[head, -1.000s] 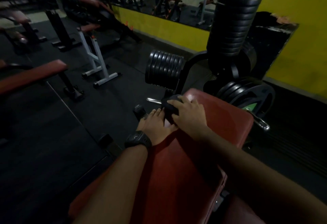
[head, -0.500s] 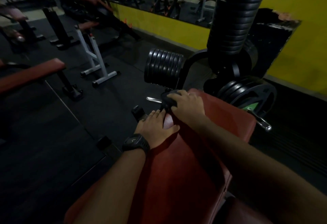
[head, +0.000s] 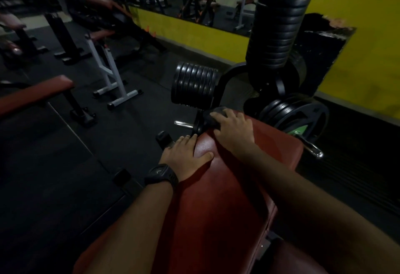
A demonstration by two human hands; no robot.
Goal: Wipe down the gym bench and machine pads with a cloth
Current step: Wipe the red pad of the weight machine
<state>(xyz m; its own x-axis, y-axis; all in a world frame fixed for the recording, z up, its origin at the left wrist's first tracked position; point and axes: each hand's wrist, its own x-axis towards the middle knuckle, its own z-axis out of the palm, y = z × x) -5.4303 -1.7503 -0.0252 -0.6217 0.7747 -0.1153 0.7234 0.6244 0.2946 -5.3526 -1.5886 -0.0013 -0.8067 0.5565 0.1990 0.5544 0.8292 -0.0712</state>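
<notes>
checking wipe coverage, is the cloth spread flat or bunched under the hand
Bunched: the dark cloth is a thick wad under the right hand, at the far corner of the red pad.

One left hand [head: 186, 154], one right hand [head: 233, 130], one dark cloth [head: 213, 117], one wristwatch [head: 161, 174] — three plate stacks [head: 194, 85]

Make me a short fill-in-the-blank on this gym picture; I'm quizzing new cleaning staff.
The right hand holds a dark ___ on the far end of the bench.
The left hand rests flat on this ___ bench.
A black ___ is strapped on the left wrist.
Stacked weight plates stand near a ___ wall.
Missing: cloth, red, watch, yellow.
</notes>
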